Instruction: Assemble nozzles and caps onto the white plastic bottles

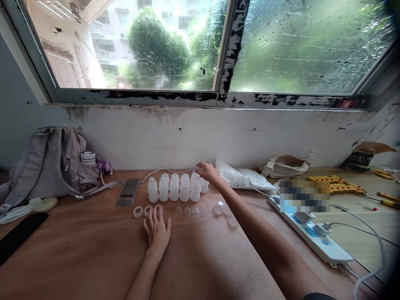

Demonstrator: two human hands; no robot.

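Two rows of frosted white plastic bottles (174, 189) stand close together near the wall. Over their right end reaches my right hand (208, 171), its fingers stretched apart above the bottle tops; whether they touch one is hard to see. My left hand (158, 233) lies on the table with fingers spread, its tips at a short row of white rings (138, 212). Right of these rings lie several clear nipple-like pieces (186, 211). Clear round caps (231, 221) rest farther right, beside my right forearm.
A grey backpack (56, 162) leans at the left, with a black flat strip (21, 235) before it. White plastic packages (246, 178) lie behind my right arm. A power strip (315, 237) with plugs and cables runs along the right. Yellow racks (340, 185) stand beyond.
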